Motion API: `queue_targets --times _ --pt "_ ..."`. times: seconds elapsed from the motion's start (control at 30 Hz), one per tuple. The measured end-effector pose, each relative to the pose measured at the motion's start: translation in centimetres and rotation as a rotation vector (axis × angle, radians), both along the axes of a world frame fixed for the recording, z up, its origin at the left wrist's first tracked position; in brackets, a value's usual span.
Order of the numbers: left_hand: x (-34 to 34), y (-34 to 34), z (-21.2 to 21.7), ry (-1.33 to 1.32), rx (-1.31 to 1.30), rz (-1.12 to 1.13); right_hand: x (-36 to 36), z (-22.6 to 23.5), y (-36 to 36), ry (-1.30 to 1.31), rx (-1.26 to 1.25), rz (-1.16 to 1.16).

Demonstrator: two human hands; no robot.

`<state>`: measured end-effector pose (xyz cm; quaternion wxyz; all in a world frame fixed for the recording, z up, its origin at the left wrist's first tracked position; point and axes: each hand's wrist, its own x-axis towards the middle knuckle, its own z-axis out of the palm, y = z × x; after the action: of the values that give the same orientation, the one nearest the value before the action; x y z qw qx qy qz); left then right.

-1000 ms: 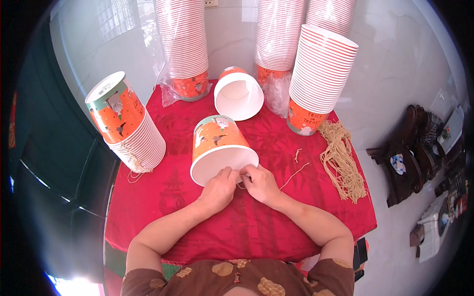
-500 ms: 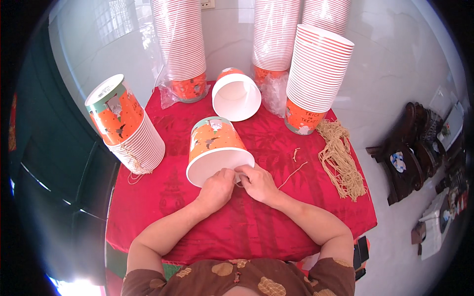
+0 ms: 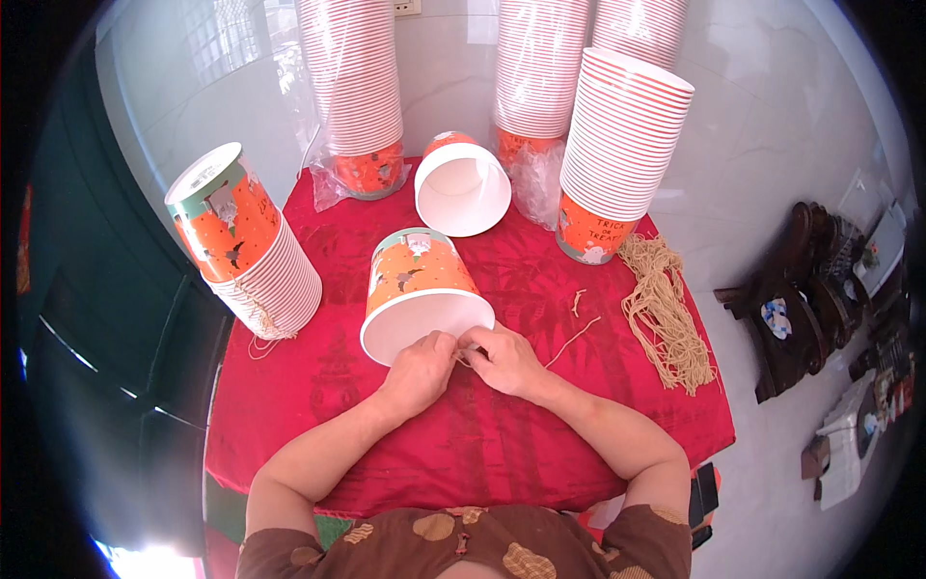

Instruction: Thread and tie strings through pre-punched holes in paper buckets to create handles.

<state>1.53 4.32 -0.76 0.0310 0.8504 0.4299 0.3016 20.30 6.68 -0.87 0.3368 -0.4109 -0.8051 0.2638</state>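
Fingers [image 3: 441, 342] pinch twine [image 3: 461, 359] at the orange bucket [image 3: 420, 270].

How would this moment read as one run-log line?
orange bucket: on its side, mouth toward person; left hand: at rim; right hand: at rim; tan string: trailing beside right wrist

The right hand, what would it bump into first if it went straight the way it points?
Probably the orange bucket, at its white rim or inside, just ahead of the right hand. It may be touching there, but depth is hard to tell. The left hand sits close beside that line.
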Motion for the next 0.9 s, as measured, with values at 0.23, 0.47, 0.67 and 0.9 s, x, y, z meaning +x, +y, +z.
queue_targets --times 0.23,0.47,0.67,0.9 --pt "-0.4 0.0 0.3 -0.057 -0.037 0.011 0.0 -0.1 0.0 0.004 -0.009 0.018" --pt "-0.9 0.2 1.5 -0.236 -0.309 0.041 0.1 -0.3 0.2 0.050 0.023 0.065" --pt "-0.9 0.4 0.9 -0.259 -0.314 0.071 0.2 0.2 -0.1 0.045 -0.009 0.099" --pt "-0.9 0.6 0.5 -0.281 -0.270 0.085 0.2 0.2 -0.5 -0.091 0.056 0.113"
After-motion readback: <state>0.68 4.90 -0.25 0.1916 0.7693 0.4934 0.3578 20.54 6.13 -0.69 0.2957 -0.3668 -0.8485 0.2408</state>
